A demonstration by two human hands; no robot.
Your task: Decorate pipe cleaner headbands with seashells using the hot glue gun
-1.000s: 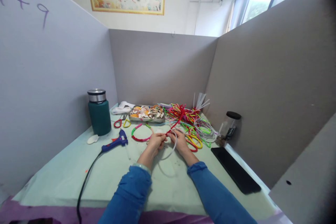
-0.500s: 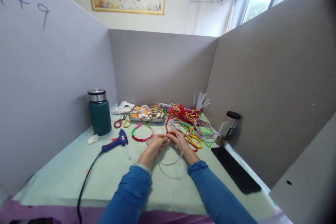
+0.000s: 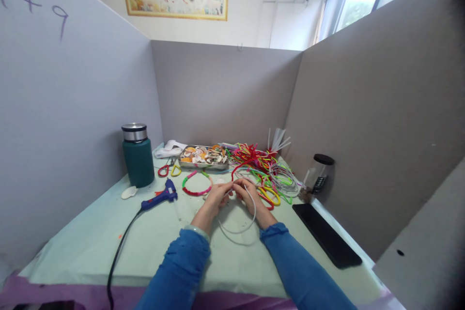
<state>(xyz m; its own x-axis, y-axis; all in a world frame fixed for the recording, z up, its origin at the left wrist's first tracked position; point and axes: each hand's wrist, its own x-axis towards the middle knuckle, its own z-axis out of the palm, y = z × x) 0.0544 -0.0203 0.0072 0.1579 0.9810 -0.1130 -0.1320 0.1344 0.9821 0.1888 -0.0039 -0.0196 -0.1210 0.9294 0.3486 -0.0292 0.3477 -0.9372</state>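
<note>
Fingertip to fingertip, my left hand (image 3: pixel 219 197) and my right hand (image 3: pixel 249 195) meet over the middle of the table, both closed in a pinch. Between them they hold a loop of pale grey cord (image 3: pixel 238 230), which hangs down toward me. A red pipe cleaner (image 3: pixel 233 173) rises from between the fingertips and bends off to the right; the right fingers close on its lower end. Where it meets the cord is hidden by my fingers. Left of my hands lies a ring wrapped in pink, green and red (image 3: pixel 197 193).
A blue glue gun (image 3: pixel 160 197), white spoon (image 3: pixel 129 192) and green flask (image 3: pixel 138 162) are at left. Behind are scissors (image 3: pixel 176 170) and a tray (image 3: pixel 202 166) of shells. Pipe cleaners (image 3: pixel 254 157), coiled grey cord (image 3: pixel 283 179), a jar (image 3: pixel 316 179) and a black phone (image 3: pixel 325 235) are right.
The red pipe cleaner stood nearly upright before; its top now bends over to the right. My hands have shifted only slightly, and the cord loop hangs a touch differently.
</note>
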